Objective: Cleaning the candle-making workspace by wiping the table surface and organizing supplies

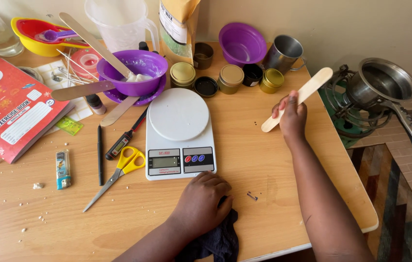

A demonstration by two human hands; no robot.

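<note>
The right hand (292, 116) is up over the far right part of the wooden table (274, 194), fingers wrapped around a flat wooden stirring stick (298, 98). The grip sits low on the stick, close to its near end. Its long axis runs on a diagonal: the short near end pokes out toward the lower left, just past the hand, and the long free end points up and to the right, toward the steel pot (383, 82) on the green stove (346, 111) beside the table.

The left hand (201, 204) lies at the near edge, palm down, fingers curled over a dark cloth (218, 240) and pressing it to the tabletop. Just beyond its knuckles sits a white digital kitchen scale (179, 133), bare on top. Left of the scale lie yellow-handled scissors (118, 172), blades pointing down-left.

Farther back, a purple bowl (138, 73) holds white wax with another flat stick leaning in it. A row of small gold tins (230, 77) stands behind the scale.
</note>
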